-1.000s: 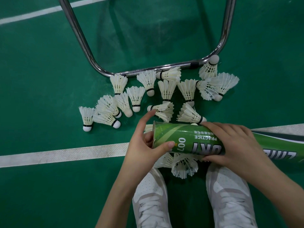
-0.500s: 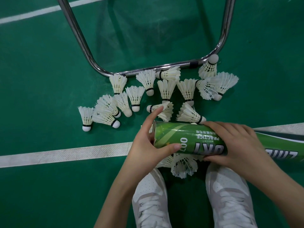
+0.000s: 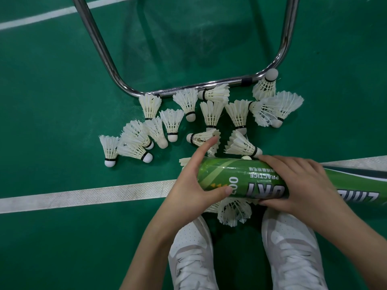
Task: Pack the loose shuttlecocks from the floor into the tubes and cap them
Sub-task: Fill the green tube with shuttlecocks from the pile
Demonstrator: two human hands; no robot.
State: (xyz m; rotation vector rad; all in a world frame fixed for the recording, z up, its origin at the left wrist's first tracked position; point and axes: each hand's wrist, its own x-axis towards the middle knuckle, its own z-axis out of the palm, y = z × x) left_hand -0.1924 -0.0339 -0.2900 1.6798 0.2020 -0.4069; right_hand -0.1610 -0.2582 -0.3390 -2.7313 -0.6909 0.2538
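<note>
Both hands gripping one green tube, held sideways above the floor: left hand covering its left end w/ thumb and forefinger curled round, right hand wrapping the middle. Tube's left opening is hidden by the palm; right end running out of frame. Approx 16 loose shuttlecocks lying beyond, some overlapping, 2+ partly hidden under tube. Chrome chair frame sitting behind them. Two white shoes below.

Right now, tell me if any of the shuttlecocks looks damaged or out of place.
One shuttlecock lies under the green tube, between the white shoes; its feathers look splayed and ragged. Another leans against the metal frame, cork up. The rest lie scattered.
</note>
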